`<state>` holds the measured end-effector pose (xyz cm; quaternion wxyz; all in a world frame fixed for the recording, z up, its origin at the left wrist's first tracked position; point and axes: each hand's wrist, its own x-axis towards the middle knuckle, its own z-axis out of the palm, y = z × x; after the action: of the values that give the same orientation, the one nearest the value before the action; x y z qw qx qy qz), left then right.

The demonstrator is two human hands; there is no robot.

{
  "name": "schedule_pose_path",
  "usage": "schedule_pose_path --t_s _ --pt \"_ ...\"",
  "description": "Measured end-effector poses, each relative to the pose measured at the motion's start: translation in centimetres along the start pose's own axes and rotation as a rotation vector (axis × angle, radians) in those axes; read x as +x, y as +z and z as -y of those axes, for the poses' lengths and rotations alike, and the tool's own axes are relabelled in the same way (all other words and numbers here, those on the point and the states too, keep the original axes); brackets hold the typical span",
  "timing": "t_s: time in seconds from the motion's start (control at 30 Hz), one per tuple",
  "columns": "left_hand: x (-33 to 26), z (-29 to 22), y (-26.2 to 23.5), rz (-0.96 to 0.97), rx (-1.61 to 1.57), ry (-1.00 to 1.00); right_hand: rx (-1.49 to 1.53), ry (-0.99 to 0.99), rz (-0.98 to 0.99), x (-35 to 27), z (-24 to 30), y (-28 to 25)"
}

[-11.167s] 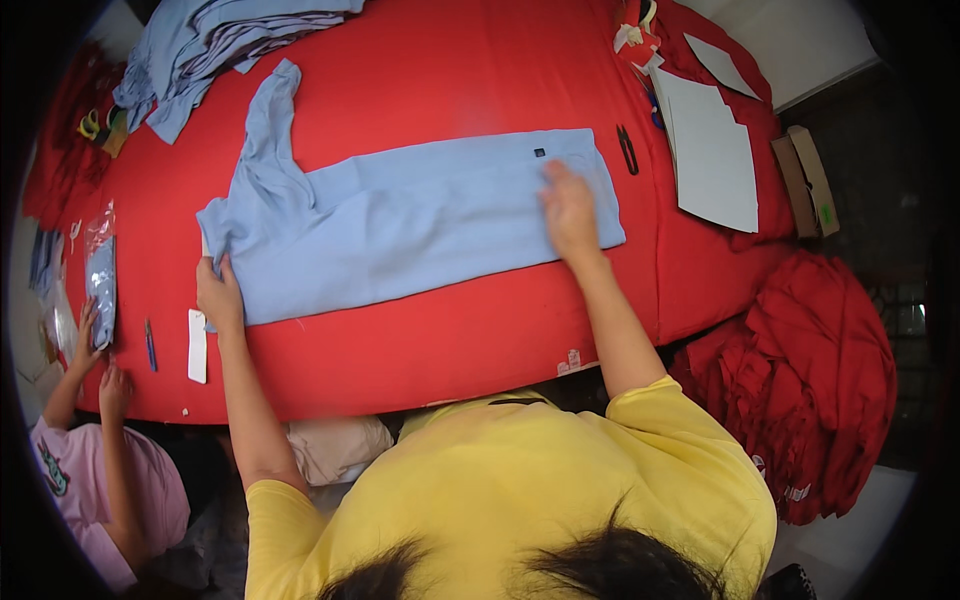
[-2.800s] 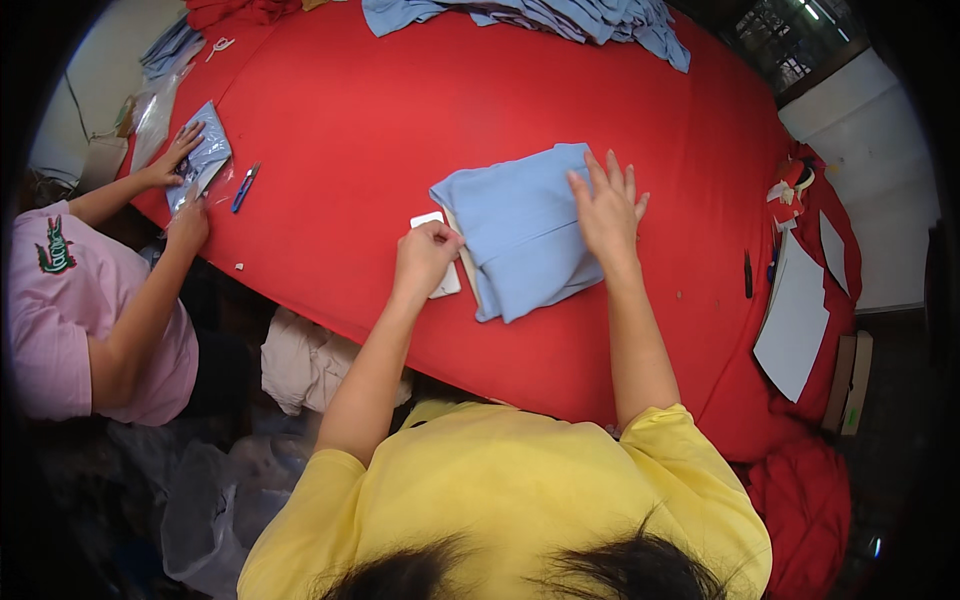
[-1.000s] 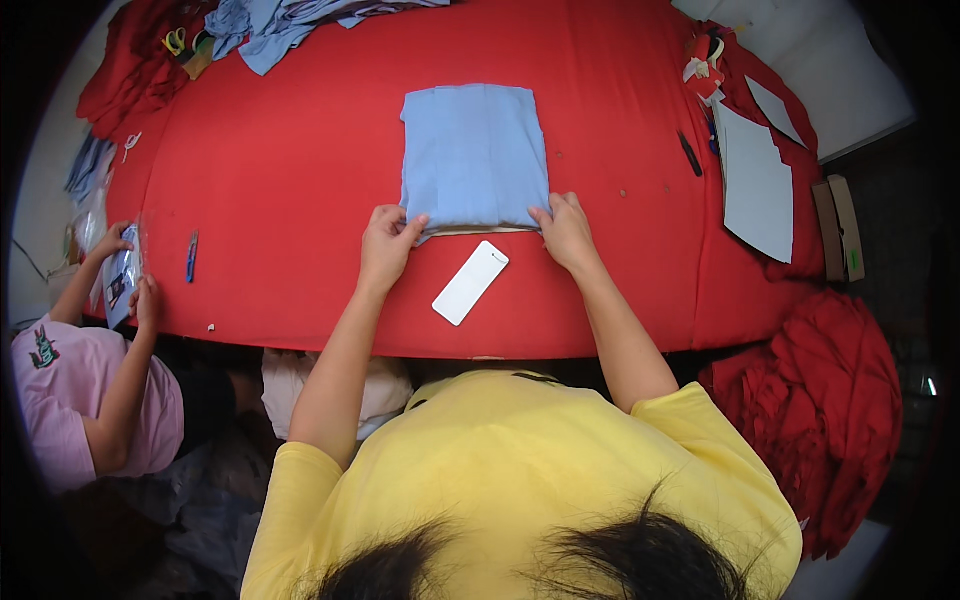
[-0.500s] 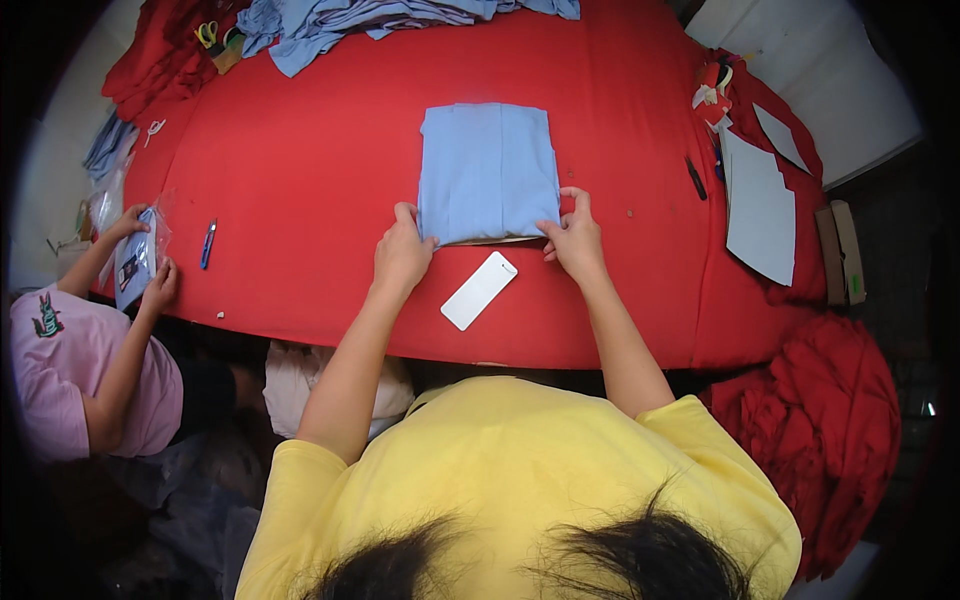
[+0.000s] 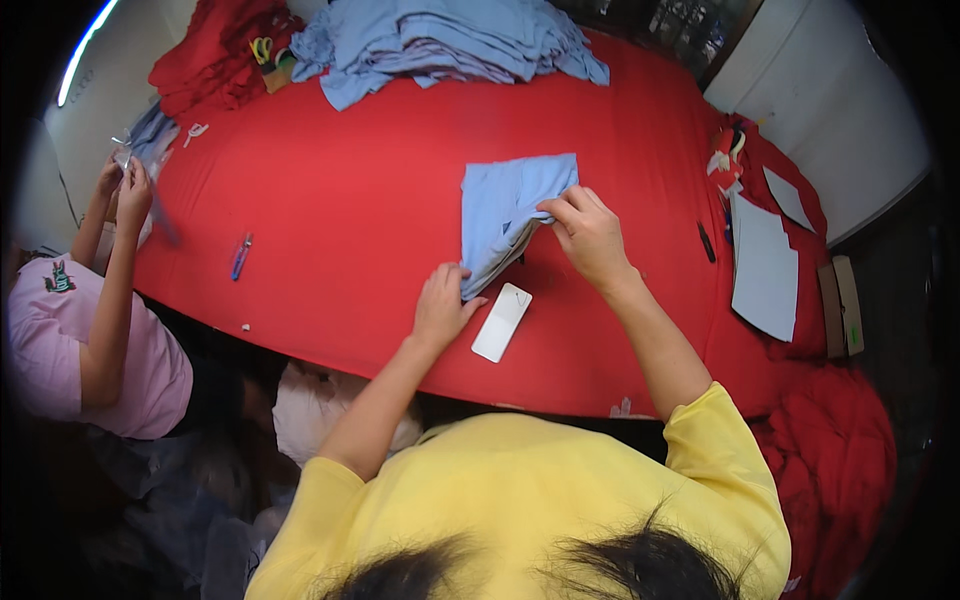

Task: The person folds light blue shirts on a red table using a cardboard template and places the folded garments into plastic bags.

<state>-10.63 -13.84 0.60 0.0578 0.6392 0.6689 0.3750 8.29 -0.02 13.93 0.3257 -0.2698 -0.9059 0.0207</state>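
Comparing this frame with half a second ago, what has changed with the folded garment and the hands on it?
The right hand has lifted the near right corner of the folded blue garment up and back, so it no longer lies flat. The left hand stays at its near left corner; the white tag stays in front.

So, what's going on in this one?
A person in a yellow top is handling a folded light-blue garment on a red-covered table. The right hand holds up the right end of its near edge, while the left hand touches its near left corner. A white tag lies nearer the person. At left, a co-worker in pink holds what looks like clear plastic.
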Motion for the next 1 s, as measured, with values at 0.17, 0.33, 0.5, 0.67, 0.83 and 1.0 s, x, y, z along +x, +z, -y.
schedule_pose_path --t_s 0.17,0.33,0.5,0.67,0.83,1.0 --pt "2.5 1.3 -4.7 -0.397 -0.164 -0.077 -0.054 -0.314 -0.232 9.2 2.7 -0.5" --pt "8.6 2.2 -20.9 -0.583 -0.548 -0.261 0.374 -0.126 -0.076 18.0 6.5 -0.5" --pt "16.0 12.4 -29.3 -0.409 -0.163 -0.432 0.817 0.237 0.123 23.9 5.6 17.2" --pt "24.8 24.0 -28.3 -0.096 0.427 -0.532 1.019 0.638 0.221 27.0 6.4 31.7" --pt "31.8 32.4 -26.6 -0.222 0.495 -0.594 1.004 0.659 0.138 35.0 6.7 36.9" --pt "31.3 36.3 -23.4 -0.202 0.436 -0.573 0.404 0.046 -0.385 39.6 -0.1 33.6"
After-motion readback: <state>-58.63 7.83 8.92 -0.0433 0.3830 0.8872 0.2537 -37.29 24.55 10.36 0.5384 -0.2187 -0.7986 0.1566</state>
